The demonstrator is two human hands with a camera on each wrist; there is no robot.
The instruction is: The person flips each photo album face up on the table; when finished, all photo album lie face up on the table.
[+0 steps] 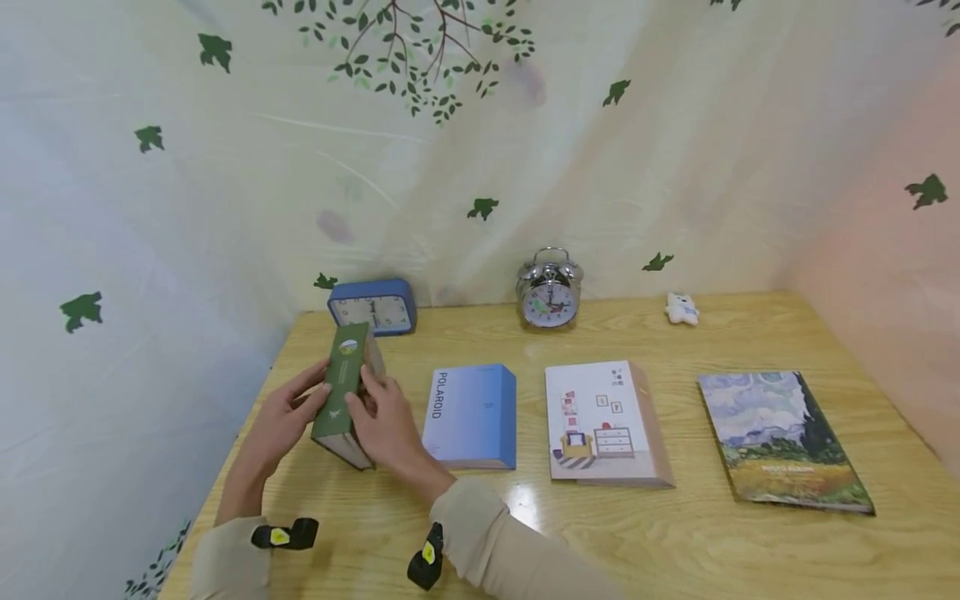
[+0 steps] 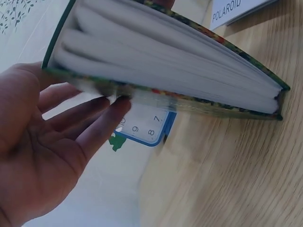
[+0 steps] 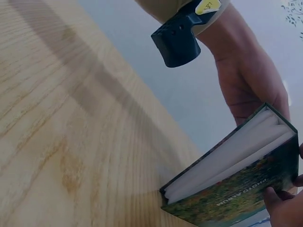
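Observation:
A thick green photo album [image 1: 343,375] is held between both hands at the left of the table, tilted, its spine facing up. My left hand [image 1: 272,429] grips its left cover, thumb near the spine; the left wrist view shows those fingers against the cover below the white page edges [image 2: 165,56]. From the other side my right hand [image 1: 390,425] holds the right cover, thumb near the spine. In the right wrist view the painted cover [image 3: 236,194] reads "PHOTO ALBUM", and a lower corner touches or nearly touches the wood.
Behind the album stands a blue clock [image 1: 408,308]. To the right lie a blue Polaroid album [image 1: 472,417], a white illustrated album [image 1: 600,425] and a landscape-painting album [image 1: 780,442]. A silver alarm clock [image 1: 550,292] and a small white bear figure [image 1: 682,309] stand along the back edge.

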